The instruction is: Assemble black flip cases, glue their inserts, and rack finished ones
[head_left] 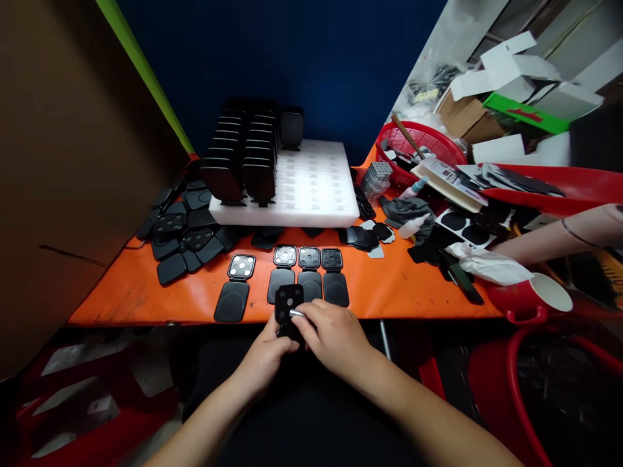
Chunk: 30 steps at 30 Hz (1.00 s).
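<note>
My left hand (267,353) grips a small black hinged case (289,305) from below, just past the near edge of the orange table (389,292). My right hand (333,337) is closed in a pinch on a small silver piece (296,313) held against that case. Right behind my hands, several open black cases lie in a row on the table, one with silver discs (242,266) in its lid and three others (308,258) side by side.
A white foam tray (311,188) holds upright black cases (241,152) at the back. Loose black cases (180,233) pile at the left. A red basket (418,146), boxes, rags and a red cup (530,298) crowd the right. Brown cardboard walls the left side.
</note>
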{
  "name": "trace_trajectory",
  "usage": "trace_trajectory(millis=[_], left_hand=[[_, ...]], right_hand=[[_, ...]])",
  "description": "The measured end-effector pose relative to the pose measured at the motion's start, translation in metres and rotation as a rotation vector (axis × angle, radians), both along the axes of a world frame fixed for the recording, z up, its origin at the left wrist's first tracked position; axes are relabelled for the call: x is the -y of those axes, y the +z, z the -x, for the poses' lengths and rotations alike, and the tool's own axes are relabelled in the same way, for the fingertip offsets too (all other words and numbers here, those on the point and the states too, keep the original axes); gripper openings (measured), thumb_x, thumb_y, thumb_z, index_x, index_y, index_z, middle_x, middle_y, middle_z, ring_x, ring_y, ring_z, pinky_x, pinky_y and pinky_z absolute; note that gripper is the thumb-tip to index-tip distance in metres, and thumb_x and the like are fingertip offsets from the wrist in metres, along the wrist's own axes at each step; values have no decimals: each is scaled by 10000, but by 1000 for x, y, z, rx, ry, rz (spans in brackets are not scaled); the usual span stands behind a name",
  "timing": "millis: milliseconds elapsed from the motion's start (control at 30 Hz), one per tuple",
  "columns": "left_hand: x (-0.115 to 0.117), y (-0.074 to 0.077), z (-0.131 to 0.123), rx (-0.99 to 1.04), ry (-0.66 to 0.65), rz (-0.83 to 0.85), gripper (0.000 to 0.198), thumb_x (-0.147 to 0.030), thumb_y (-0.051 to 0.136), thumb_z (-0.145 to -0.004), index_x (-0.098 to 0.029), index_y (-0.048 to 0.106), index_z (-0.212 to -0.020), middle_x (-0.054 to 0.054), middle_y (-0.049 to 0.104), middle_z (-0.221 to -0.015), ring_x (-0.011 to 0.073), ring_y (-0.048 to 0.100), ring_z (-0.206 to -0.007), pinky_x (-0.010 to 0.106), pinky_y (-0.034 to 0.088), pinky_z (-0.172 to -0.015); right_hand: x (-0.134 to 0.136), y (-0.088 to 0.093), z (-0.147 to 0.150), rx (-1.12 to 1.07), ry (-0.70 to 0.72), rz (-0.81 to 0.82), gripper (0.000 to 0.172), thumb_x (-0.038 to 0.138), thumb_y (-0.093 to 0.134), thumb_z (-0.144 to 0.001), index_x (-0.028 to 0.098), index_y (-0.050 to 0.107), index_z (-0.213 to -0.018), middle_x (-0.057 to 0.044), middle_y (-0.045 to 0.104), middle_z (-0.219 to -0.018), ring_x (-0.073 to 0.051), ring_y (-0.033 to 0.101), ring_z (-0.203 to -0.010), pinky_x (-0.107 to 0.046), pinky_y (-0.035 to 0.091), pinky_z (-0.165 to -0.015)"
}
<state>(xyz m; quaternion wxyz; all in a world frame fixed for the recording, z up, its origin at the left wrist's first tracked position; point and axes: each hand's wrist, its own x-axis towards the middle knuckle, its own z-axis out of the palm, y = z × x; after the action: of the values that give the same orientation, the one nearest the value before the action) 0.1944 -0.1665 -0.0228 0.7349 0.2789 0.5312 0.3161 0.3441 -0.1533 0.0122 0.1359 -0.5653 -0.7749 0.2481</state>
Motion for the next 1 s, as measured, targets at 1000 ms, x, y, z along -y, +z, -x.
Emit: trace_trajectory(millis=[1000], left_hand=[[-4,-7,9,-12,-241,-170,472,-37,499,-615,-200,579,-1051,31,656,-943,226,568,-947,336,408,-839]], right_hand=[[-35,-4,-28,-247,120,363,273,411,510,-853,204,646,-735,1,689,-730,-145,596,-686,-243,374,-610]])
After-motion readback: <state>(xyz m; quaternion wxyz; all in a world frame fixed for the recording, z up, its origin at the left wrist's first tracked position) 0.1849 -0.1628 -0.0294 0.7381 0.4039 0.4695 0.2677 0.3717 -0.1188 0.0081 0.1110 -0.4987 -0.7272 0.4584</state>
